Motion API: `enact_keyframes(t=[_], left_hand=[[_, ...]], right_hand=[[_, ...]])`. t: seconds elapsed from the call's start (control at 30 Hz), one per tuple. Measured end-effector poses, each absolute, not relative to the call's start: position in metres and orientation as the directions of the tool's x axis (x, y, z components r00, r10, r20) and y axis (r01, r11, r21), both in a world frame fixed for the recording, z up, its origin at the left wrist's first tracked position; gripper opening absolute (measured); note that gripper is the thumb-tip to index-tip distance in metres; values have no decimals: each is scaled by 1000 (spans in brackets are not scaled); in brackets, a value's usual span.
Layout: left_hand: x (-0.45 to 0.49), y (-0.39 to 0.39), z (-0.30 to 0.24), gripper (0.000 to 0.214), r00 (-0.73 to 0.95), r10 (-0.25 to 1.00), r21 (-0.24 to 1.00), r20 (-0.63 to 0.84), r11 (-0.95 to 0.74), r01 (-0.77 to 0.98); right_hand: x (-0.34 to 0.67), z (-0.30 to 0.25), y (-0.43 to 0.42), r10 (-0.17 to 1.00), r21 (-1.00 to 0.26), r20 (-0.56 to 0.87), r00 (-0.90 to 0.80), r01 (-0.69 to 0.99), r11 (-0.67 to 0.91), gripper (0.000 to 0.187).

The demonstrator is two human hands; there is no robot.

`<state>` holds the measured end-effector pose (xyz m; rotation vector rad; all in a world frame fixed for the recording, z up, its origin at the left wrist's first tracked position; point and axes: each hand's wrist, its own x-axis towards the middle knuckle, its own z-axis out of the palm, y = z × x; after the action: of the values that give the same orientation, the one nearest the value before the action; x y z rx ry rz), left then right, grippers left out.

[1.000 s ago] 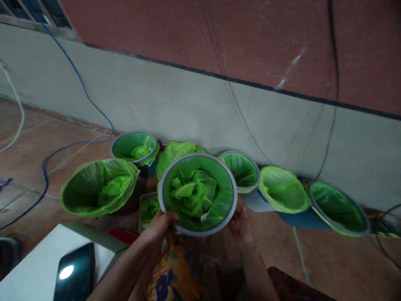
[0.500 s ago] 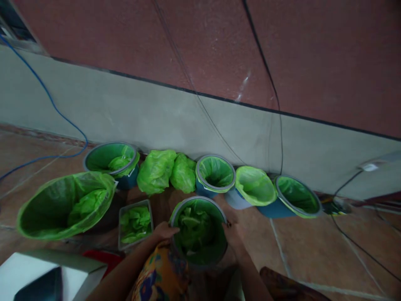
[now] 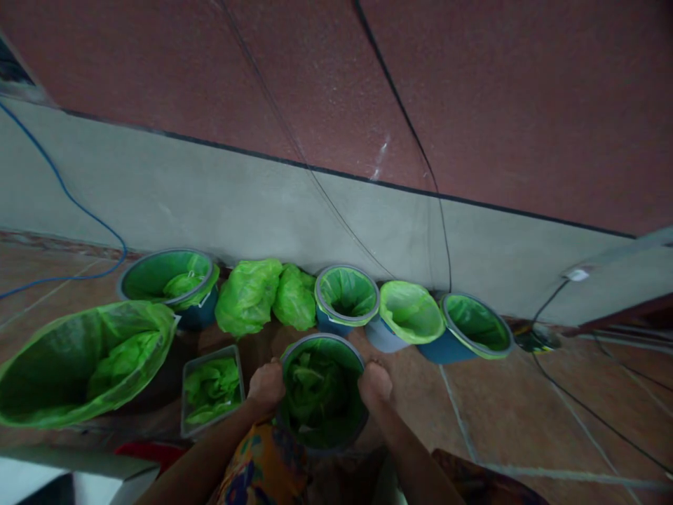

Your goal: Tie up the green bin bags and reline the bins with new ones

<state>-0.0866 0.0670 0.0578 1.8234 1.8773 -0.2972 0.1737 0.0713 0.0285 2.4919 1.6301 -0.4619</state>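
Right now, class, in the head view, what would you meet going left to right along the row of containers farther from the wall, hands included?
Wide green-lined bin → clear tub with green plastic inside → left hand → gray-rimmed bin → right hand.

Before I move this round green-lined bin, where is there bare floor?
Bare brown floor tile shows between the right hand, the rightmost grey-rimmed blue bin and the thin black cable. Crowded: left of the held bin, where the left hand, clear plastic tub and large green-lined bin sit close.
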Motion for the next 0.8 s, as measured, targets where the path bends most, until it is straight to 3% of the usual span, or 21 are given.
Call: enact_keyframes(t=[0.1, 0.23, 0.37, 0.47, 0.6, 0.7, 0.8], left_hand=[[-87, 68, 62, 34, 8, 896, 148, -444, 65, 987], [-91, 77, 75, 31, 28, 933, 171, -358, 36, 985], [-92, 100, 103, 31, 40, 964, 329, -263, 50, 943], [-87, 119, 123, 38, 112, 969, 507, -220, 16, 862], [-83, 126, 126, 46, 113, 960, 488, -255, 27, 872], [-87, 117, 114, 36, 147, 928, 468, -342, 33, 883], [-97, 102, 103, 34, 175, 881, 545, -439, 106, 832]], right_hand=[[177, 35, 71, 876, -78, -357, 324, 924, -373, 25], [192, 57, 80, 923, -180, -338, 185, 950, -257, 27], [221, 90, 98, 925, -376, -370, 88, 896, -236, 17], [254, 107, 108, 858, -559, -498, 124, 710, -427, 23], [310, 105, 120, 785, -734, -529, 323, 289, -614, 18], [351, 91, 135, 676, -769, -515, 528, 64, -636, 17], [383, 73, 155, 608, -757, -509, 609, 19, -653, 15]])
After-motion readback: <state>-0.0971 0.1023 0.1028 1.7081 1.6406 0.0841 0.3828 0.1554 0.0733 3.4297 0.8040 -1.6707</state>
